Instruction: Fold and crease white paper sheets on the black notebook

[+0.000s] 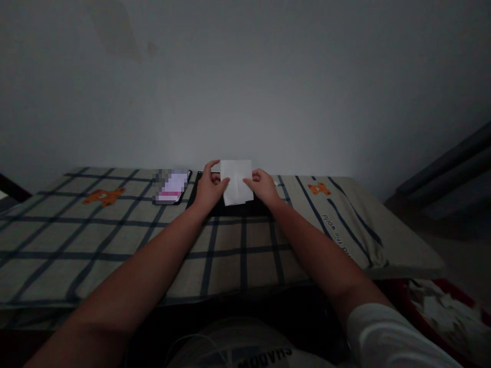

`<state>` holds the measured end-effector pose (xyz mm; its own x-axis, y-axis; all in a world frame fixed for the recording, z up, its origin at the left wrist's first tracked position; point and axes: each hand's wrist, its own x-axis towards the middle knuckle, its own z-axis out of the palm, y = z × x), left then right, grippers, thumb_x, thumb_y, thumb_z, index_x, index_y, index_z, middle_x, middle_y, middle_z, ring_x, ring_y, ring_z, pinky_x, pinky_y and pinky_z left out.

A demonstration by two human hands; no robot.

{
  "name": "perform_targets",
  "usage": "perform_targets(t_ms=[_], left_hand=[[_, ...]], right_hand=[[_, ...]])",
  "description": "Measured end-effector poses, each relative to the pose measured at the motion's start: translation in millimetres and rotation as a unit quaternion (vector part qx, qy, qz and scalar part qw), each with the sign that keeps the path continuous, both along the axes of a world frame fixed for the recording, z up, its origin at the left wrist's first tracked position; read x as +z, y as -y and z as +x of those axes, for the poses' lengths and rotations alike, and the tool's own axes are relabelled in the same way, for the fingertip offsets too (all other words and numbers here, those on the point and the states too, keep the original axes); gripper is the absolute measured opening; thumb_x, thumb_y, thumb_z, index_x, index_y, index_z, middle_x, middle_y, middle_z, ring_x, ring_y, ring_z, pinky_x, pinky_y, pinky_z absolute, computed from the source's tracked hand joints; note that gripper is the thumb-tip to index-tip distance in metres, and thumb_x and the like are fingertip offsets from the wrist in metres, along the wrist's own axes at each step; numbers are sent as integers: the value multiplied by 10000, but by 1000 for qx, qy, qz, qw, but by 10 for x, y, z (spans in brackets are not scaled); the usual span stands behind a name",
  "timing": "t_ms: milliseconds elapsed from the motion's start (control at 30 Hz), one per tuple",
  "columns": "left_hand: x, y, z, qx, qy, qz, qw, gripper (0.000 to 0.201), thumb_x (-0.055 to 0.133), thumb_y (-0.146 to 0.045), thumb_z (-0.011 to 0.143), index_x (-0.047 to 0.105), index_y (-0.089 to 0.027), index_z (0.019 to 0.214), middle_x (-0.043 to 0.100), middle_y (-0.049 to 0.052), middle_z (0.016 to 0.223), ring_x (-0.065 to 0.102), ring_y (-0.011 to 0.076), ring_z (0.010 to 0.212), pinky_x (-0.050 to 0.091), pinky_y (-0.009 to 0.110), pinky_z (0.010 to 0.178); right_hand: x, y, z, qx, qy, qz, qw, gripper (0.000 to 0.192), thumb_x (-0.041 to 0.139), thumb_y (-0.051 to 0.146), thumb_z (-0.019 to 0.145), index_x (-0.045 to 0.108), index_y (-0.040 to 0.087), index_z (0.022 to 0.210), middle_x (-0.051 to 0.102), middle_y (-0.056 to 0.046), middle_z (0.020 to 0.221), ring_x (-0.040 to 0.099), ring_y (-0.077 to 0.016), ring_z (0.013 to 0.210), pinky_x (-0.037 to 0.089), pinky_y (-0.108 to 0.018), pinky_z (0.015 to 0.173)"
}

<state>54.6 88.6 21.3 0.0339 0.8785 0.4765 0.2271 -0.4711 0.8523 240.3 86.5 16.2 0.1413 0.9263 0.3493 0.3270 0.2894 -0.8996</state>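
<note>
A small white sheet of paper (237, 179), roughly square with a crease down its lower middle, is held up between my two hands. My left hand (209, 187) pinches its left edge, thumb on the near face and fingers behind. On the opposite edge, my right hand (264, 186) grips the paper the same way, its thumb pressed on the front. Beneath the paper and hands lies a flat black mat or board (226, 210), partly covered by them.
A phone (173, 186) with a lit, blurred screen lies left of my hands. The table wears a checked cloth (245, 260) with orange bear prints and backs onto a grey wall (245, 92). A red bin (447, 319) with crumpled paper stands below the right edge.
</note>
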Motion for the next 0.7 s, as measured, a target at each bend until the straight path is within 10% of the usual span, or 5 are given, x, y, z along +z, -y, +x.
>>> perform_targets(t_ms=[233, 700], left_hand=[[46, 73, -1, 67, -173, 76, 980, 180, 561, -310, 812, 684, -184, 848, 587, 9, 661, 496, 146, 590, 425, 288, 637], [10, 103, 38, 16, -202, 134, 970, 494, 623, -355, 815, 558, -190, 1276, 552, 117, 1215, 510, 257, 1123, 391, 428, 1013]], right_hand=[[55, 48, -33, 12, 40, 81, 996, 134, 614, 324, 747, 543, 211, 755, 584, 12, 731, 559, -141, 710, 471, -296, 745], [-29, -8, -13, 86, -92, -43, 991, 369, 697, 395, 698, 665, 144, 967, 710, -103, 989, 657, -193, 803, 523, -348, 748]])
